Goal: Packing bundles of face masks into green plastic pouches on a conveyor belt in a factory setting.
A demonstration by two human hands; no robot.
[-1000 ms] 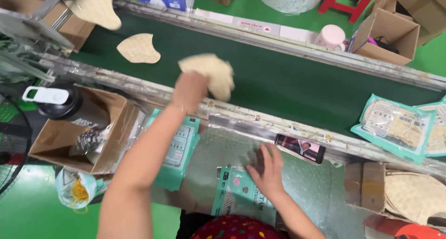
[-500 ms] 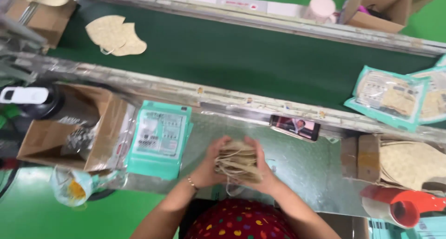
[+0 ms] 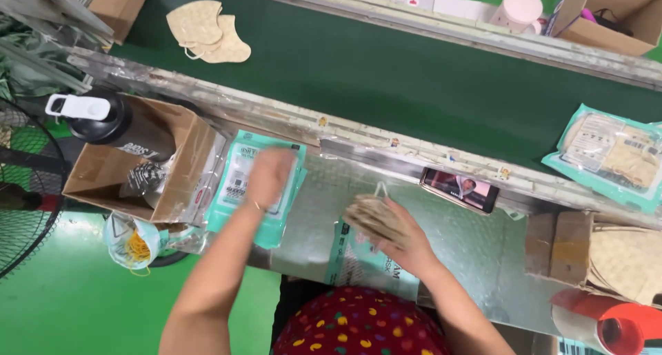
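Our left hand (image 3: 270,176): arm bare and stretched forward, palm down, fingers loosely together, blurred, so we cannot tell its grip; a thin band at the wrist. Our right hand (image 3: 400,234): forearm angled in from lower right, fingers curled shut around a bundle. Both hands lie well apart, at roughly equal height.

- metal workbench (image 3: 455,238), kinda scuffed and shiny, sits right along the green conveyor belt (image 3: 386,72)
- on the bench: stack of teal pouches (image 3: 238,183), a phone (image 3: 460,188) by the rail, cardboard box (image 3: 176,169) at the left edge
- on the belt: two beige masks (image 3: 205,32), a filled teal pack (image 3: 610,155) at the right
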